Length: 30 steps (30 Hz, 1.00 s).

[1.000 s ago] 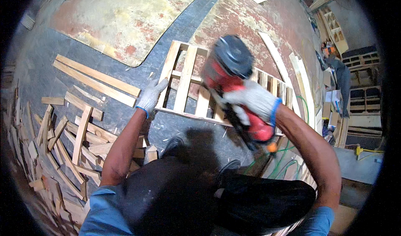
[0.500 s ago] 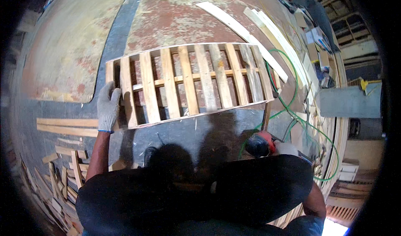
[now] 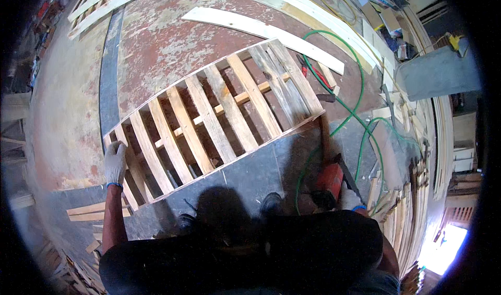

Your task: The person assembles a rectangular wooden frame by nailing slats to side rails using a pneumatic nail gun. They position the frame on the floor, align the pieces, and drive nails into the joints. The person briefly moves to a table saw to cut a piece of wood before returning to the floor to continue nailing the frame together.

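A wooden pallet (image 3: 219, 117) of several slats lies across the floor in front of me. My left hand (image 3: 115, 162), in a white glove, grips the pallet's left end slat. My right hand (image 3: 348, 200), also gloved, is low at my right side and mostly hidden behind my leg; it holds a red nail gun (image 3: 330, 183) that hangs down by the floor. A green air hose (image 3: 360, 94) runs from the gun across the floor to the right.
Long pale boards (image 3: 261, 29) lie beyond the pallet. Short wood offcuts (image 3: 86, 211) are at my lower left. Stacked planks (image 3: 412, 211) line the right side. A slatted frame (image 3: 104, 3) lies at the upper left.
The view has swung and the pallet has rotated, its right end now further away. My left hand keeps its hold on the left end. The nail gun, lowered earlier, stays beside my right leg.
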Tool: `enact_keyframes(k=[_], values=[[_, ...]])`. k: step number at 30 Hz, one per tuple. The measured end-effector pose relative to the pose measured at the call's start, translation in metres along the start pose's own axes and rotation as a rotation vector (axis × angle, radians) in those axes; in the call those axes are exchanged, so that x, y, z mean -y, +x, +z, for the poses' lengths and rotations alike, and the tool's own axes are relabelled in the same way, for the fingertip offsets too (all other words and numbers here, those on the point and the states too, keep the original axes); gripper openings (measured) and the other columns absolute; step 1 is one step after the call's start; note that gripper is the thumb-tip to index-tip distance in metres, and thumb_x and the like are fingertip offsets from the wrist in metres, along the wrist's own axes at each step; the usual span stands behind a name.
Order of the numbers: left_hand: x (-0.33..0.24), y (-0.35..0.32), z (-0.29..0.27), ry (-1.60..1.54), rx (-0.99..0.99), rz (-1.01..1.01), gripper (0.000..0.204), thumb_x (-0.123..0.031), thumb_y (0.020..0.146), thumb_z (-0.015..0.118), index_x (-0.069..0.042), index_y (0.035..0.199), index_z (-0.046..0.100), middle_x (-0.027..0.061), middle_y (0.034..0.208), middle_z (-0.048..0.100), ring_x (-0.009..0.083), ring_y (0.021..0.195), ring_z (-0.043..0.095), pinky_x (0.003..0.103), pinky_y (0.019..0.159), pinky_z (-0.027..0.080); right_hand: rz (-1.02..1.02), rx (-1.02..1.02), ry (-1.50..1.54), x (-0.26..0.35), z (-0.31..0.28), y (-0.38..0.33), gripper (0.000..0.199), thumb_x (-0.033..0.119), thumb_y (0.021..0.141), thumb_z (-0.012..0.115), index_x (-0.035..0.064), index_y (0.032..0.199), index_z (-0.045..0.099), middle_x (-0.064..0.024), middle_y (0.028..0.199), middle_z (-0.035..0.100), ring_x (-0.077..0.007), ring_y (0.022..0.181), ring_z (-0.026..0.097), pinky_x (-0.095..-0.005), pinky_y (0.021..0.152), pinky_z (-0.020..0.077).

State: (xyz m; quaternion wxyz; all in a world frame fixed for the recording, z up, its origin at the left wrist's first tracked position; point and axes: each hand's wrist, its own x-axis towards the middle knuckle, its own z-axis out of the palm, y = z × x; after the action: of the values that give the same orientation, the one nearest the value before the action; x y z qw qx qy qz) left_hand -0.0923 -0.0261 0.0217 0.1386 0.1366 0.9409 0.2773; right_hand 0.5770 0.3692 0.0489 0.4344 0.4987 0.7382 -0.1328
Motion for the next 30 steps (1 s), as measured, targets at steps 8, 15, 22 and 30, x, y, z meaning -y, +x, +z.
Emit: enact_keyframes(k=[8,15,22,30], values=[[-0.020,-0.002,-0.004,-0.046,0.166,-0.168,0.063,-0.051,0.101,0.058,0.006,0.127,0.067,0.0159,0.113,0.074,0.0245,0.102,0.069,0.035,0.090,0.052,-0.380,-0.634,0.172,0.107,-0.210,0.002,0.039,0.040,0.098,0.062,0.0052,0.116,0.065,-0.0243,0.109,0.070,-0.0443,0.099,0.068,-0.0499,0.088,0.0531],[0.005,0.022,0.015,-0.504,0.146,-0.202,0.034,-0.036,0.102,0.062,-0.005,0.101,0.074,0.0001,0.081,0.068,0.0124,0.069,0.060,0.030,0.065,0.048,-0.429,-0.600,0.912,0.187,-0.273,0.178,0.053,0.047,0.101,0.057,0.0028,0.128,0.066,-0.0169,0.111,0.074,-0.0319,0.108,0.068,-0.0414,0.092,0.0515],[0.014,-0.023,-0.068,-0.527,-0.266,-0.153,0.040,-0.038,0.100,0.066,-0.002,0.117,0.068,0.0029,0.097,0.067,0.0123,0.085,0.060,0.029,0.074,0.049,-0.652,-0.214,1.908,0.259,-0.294,0.109,0.050,0.046,0.107,0.052,0.0092,0.140,0.061,-0.0108,0.135,0.066,-0.0247,0.118,0.063,-0.0380,0.101,0.0513],[0.002,-0.070,-0.122,-0.194,-0.386,0.064,0.057,-0.030,0.106,0.058,0.006,0.148,0.047,0.0208,0.146,0.056,0.0282,0.136,0.052,0.039,0.116,0.037,-0.863,-0.292,2.103,0.208,-0.316,0.116,0.060,0.058,0.107,0.043,0.0042,0.121,0.066,-0.0139,0.115,0.072,-0.0245,0.103,0.068,-0.0383,0.093,0.0534]])
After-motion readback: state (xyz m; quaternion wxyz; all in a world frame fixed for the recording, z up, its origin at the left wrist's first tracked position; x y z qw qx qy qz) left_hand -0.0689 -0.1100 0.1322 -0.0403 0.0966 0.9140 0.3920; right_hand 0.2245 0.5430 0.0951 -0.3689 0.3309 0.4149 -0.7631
